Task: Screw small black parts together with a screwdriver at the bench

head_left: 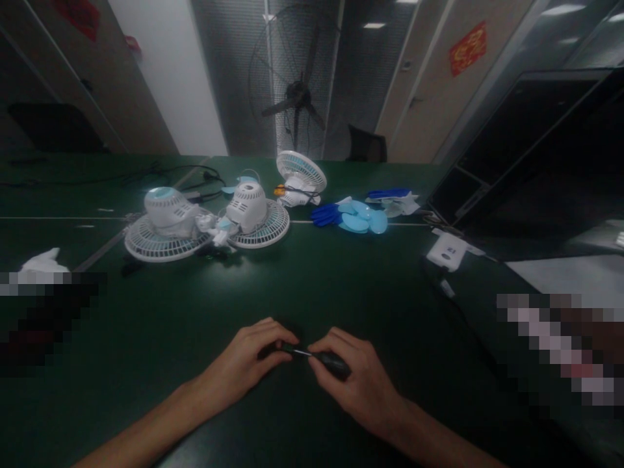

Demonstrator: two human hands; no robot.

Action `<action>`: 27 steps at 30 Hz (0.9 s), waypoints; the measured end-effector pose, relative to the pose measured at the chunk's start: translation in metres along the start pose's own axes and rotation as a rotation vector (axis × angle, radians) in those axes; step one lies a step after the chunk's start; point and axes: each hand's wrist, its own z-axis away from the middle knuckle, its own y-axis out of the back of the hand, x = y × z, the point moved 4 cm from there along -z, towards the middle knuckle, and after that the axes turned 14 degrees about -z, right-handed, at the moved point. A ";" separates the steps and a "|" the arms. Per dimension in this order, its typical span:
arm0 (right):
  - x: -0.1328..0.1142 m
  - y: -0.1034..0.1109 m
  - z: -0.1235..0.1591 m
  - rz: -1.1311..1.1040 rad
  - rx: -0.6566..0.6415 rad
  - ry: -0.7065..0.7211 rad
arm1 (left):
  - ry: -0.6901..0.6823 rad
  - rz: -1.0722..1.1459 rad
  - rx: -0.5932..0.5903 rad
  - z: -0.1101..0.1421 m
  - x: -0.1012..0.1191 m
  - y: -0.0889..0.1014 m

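My right hand (358, 377) is closed round the black handle of a screwdriver (334, 364), held low over the green table. Its thin metal shaft points left, toward my left hand (258, 351). There the fingers pinch a small dark piece (287, 348) that meets the shaft's end; its kind is too small and dim to tell. Both hands are close together near the front of the table, with a short gap between their fingertips.
Beyond my hands lie a left white fan (168, 227), a middle fan (248, 208) and a tilted back fan (299, 179). Light-blue fan blades (363, 218) rest by blue gloves (325, 215). A white box (447, 250) with a cable sits at right. Both side edges are pixelated.
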 end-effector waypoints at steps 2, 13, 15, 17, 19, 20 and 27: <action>0.000 0.000 0.000 -0.023 0.015 0.023 | 0.004 -0.002 -0.016 0.000 0.004 0.002; 0.001 0.012 0.003 -0.076 0.066 -0.021 | 0.298 -0.146 0.062 0.007 -0.067 0.064; 0.002 0.012 0.003 -0.083 0.058 -0.030 | 0.416 -0.181 0.086 0.021 -0.101 0.096; 0.002 0.012 0.002 -0.088 0.045 -0.039 | 0.524 -0.236 0.149 0.040 -0.133 0.131; 0.002 0.012 0.002 -0.092 0.038 -0.045 | 0.592 -0.348 0.224 0.062 -0.157 0.162; 0.002 0.012 0.002 -0.093 0.037 -0.046 | 0.618 -0.416 0.231 0.072 -0.166 0.174; 0.002 0.012 0.001 -0.094 0.048 -0.046 | 0.661 -0.604 0.161 0.109 -0.206 0.209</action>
